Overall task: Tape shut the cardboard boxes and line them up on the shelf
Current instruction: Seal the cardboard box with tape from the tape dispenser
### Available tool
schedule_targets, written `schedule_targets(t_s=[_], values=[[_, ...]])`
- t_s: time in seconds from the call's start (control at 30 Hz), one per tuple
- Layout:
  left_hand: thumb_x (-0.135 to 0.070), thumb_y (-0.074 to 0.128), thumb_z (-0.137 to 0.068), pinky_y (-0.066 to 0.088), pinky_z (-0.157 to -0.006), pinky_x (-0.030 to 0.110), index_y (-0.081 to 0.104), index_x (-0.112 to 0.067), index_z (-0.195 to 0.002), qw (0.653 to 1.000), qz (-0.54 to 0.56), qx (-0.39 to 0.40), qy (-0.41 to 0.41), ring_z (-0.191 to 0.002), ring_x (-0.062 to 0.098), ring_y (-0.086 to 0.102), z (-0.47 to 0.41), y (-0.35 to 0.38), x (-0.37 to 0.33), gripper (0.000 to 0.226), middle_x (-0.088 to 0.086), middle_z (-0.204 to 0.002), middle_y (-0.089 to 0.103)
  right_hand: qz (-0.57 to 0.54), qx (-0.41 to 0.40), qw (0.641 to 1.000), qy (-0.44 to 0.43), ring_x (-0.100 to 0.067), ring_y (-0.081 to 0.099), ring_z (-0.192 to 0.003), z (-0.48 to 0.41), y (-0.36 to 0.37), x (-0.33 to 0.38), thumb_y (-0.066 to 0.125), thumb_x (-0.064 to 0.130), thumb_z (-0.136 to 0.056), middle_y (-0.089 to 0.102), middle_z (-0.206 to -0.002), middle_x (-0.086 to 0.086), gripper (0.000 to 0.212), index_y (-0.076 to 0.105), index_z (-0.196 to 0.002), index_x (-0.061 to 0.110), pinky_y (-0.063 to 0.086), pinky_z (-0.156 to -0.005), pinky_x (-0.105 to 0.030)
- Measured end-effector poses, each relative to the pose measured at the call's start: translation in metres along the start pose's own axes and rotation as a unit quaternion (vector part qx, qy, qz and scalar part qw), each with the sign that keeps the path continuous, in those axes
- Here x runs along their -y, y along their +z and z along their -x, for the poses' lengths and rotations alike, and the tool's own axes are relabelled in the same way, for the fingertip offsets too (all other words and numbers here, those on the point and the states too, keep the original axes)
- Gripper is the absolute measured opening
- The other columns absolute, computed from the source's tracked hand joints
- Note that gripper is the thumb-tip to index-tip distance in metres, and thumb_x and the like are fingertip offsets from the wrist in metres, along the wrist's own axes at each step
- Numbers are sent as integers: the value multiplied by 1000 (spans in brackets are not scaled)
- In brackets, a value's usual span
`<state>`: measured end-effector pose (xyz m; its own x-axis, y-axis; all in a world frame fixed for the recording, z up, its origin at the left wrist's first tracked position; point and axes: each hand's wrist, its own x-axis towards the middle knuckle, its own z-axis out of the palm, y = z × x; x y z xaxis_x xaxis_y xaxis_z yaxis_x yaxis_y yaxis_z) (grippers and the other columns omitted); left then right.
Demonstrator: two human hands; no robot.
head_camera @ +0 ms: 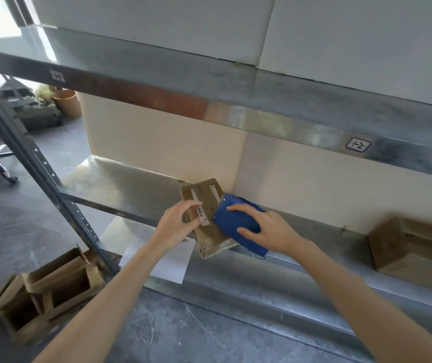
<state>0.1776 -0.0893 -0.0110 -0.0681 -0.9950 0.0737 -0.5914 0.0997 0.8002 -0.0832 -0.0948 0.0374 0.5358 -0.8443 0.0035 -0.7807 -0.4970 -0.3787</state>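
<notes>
The left hand [178, 222] is gripping the box [209, 239] lying on the shelf [131, 184]; at its 3 o'clock, the right hand [267, 231] is gripping a blue dispenser [228, 223] touching the box's edge

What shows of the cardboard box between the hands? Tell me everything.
The cardboard box is brown and oblong, with white label strips on top, one a barcode. It lies on the lower metal shelf, skewed to the shelf's edge. The left hand holds its left side by the barcode; the blue tape dispenser, gripped by the right hand, presses on its right side.
</notes>
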Motion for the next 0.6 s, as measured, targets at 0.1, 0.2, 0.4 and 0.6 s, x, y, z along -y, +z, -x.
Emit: schedule_targets(t_s=[0.1, 0.2, 0.4, 0.6], values=[[-21, 69, -92, 38, -81, 3, 63, -26, -127, 999, 17, 21, 19, -104, -2, 60, 2, -8, -2, 36, -9, -117, 68, 54, -9, 998, -35, -8, 44, -50, 8, 3, 17, 53, 57, -91, 62, -73, 6, 51, 33, -138, 54, 32, -55, -21], [-14, 63, -96, 40, -86, 7, 61, -30, -128, 996, 46, 76, 24, -107, -8, 60, 7, -14, -1, 36, -13, -121, 67, 76, -17, 995, -66, -8, 38, -52, 16, 7, 29, 57, 57, -90, 55, -70, 12, 54, 36, -140, 53, 31, -60, -21], [7, 59, -93, 51, -85, 18, 68, -29, -109, 975, 162, 149, 12, -102, 4, 67, 22, -19, 3, 40, -16, -103, 73, 112, -4, 989, -96, -15, 34, -51, 28, 11, 42, 53, 53, -93, 44, -57, 5, 52, 34, -141, 55, 36, -56, -26], [3, 58, -95, 52, -88, 21, 71, -17, -105, 966, 183, 181, -4, -103, 12, 68, 30, -21, 4, 26, 1, -107, 73, 121, 9, 987, -108, -17, 32, -51, 34, 11, 54, 54, 49, -94, 35, -53, 4, 53, 34, -142, 54, 34, -56, -28]])
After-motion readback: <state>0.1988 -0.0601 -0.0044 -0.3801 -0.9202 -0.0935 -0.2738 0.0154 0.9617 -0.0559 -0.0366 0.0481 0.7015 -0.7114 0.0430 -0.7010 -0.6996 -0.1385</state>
